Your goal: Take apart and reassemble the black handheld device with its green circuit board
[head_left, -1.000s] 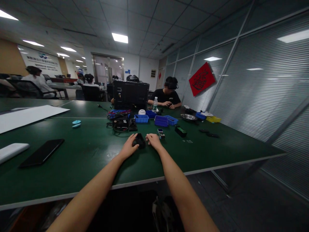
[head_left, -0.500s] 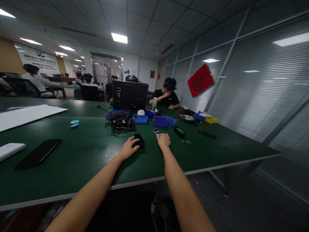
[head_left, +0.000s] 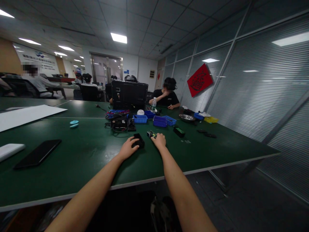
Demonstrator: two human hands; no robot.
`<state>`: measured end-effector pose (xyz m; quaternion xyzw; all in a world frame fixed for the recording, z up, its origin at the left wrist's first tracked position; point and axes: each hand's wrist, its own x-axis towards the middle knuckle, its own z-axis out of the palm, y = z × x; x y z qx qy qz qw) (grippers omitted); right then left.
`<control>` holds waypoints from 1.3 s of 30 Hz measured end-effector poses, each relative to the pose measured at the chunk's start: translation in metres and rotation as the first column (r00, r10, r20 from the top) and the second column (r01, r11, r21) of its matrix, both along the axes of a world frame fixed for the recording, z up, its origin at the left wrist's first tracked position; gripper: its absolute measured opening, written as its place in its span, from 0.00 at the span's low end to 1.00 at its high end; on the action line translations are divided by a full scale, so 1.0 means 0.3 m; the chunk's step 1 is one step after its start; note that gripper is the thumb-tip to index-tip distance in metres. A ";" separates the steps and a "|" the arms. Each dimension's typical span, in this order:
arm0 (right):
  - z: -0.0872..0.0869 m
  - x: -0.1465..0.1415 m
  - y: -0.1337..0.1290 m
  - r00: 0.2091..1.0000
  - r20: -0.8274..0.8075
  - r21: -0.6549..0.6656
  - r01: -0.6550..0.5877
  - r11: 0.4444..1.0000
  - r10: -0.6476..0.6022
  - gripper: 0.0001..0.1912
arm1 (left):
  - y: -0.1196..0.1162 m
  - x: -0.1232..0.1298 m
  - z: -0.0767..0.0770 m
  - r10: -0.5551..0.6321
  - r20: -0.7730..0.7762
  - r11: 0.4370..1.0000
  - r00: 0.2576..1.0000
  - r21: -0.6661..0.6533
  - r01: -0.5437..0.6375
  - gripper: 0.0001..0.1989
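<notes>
My left hand grips a small black box from its left side, and the box rests on the green table. In my right hand is a small electronic module with a dark, silvery body and a yellow-green streak; its exact kind is too small to make out. The module is just right of the black box, a small gap apart from it. To the right of my right hand lies a black box with a green board. Small clear pieces lie in front of that box.
Blue bins, a baseball, a black power supply with cables and a metal bowl stand beyond my hands. A monitor and a seated person are across the table. A black tablet lies left.
My right hand has moved left, bringing the module closer to the black box and turning it so another side shows. The left hand has stayed on the box.
</notes>
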<state>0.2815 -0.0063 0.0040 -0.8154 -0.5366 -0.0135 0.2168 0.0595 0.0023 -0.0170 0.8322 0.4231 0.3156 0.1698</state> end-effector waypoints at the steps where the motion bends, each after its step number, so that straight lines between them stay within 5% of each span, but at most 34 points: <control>1: -0.003 -0.001 0.001 1.000 0.014 0.030 -0.014 0.999 0.014 0.22 | 0.000 0.000 0.000 0.000 0.000 1.000 1.000 0.004 0.000 0.22; 11: -0.029 -0.002 0.011 0.966 -0.093 0.177 -0.223 0.959 0.242 0.22 | -0.003 0.003 0.007 0.034 0.013 0.999 0.999 0.041 -0.034 0.21; 17: -0.032 -0.010 0.018 0.924 -0.219 0.147 -0.287 0.947 0.314 0.36 | -0.007 0.005 0.005 0.111 0.039 0.991 0.993 0.066 -0.114 0.17; 25: -0.046 -0.002 0.037 0.903 -0.215 0.241 -0.319 0.916 0.371 0.22 | 0.015 0.010 -0.007 0.185 0.052 0.983 0.981 0.005 -0.186 0.43; 30: -0.057 -0.025 0.052 0.808 -0.288 0.314 -0.428 0.848 0.514 0.22 | 0.021 0.010 -0.010 0.175 0.027 0.984 0.984 0.041 -0.176 0.44; 34: -0.062 -0.026 0.063 0.803 -0.312 0.315 -0.417 0.853 0.508 0.21 | 0.015 0.014 -0.004 0.230 -0.021 0.972 0.973 0.058 -0.229 0.42; 39: -0.071 -0.012 0.079 0.798 -0.330 0.300 -0.417 0.858 0.503 0.20 | 0.014 0.024 -0.001 0.130 -0.109 0.991 0.986 0.052 -0.125 0.34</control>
